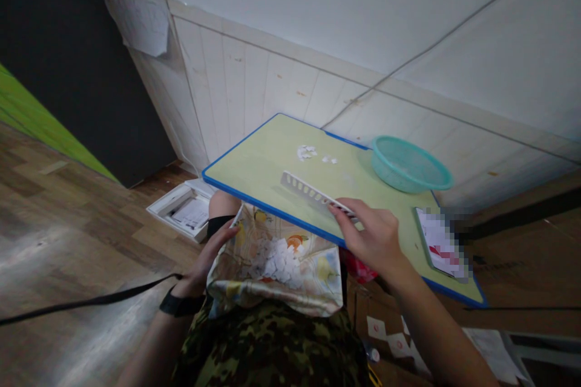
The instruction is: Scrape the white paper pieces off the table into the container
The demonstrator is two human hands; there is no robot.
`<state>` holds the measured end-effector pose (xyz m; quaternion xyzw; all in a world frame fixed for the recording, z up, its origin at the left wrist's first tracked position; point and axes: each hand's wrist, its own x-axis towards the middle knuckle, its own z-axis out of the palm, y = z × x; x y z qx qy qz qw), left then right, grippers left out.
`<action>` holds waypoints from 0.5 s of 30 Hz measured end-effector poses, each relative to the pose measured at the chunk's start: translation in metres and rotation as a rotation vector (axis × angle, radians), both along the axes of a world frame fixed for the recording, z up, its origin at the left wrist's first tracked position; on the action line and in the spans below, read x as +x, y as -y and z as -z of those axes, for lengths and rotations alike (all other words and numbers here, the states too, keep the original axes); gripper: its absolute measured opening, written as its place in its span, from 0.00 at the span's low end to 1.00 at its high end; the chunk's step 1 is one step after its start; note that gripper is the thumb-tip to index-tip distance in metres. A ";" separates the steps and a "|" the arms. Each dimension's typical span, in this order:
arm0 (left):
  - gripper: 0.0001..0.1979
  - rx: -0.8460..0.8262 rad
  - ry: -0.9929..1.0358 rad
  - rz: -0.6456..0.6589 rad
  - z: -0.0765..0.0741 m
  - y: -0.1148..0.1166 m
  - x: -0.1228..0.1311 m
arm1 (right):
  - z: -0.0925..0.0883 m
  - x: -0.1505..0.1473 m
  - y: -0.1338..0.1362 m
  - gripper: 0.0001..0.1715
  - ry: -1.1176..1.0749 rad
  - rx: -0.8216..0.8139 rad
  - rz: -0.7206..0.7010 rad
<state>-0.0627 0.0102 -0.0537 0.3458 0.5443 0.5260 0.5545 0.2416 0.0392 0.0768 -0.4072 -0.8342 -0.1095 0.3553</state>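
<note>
My right hand (370,233) is closed around one end of a long, thin white strip with a row of oval holes (308,191), held over the yellow-green tabletop (254,157). Beyond the strip, a small heap of white paper scraps (307,152) and a few loose bits (330,159) lie on the table. My left hand (216,252) grips the left rim of a box covered in fruit-print material (318,281), which rests at my lap just below the table's near edge. More white paper scraps (279,260) are piled inside it.
A turquoise basin (408,166) stands at the table's far right. Near the right edge lies a flat tablet or phone-like object (440,245), partly blurred. An open white box (184,211) is on the wooden floor to the left. The wall (263,84) rises behind the table.
</note>
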 end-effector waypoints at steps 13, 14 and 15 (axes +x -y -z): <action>0.25 -0.054 0.135 0.100 -0.001 -0.003 0.017 | 0.002 -0.120 -0.046 0.26 0.535 -0.220 -0.009; 0.25 -0.055 0.151 0.105 0.000 -0.003 0.016 | 0.001 -0.123 -0.048 0.26 0.528 -0.226 -0.004; 0.26 -0.051 0.154 0.105 0.001 -0.003 0.016 | 0.001 -0.124 -0.050 0.25 0.518 -0.233 -0.002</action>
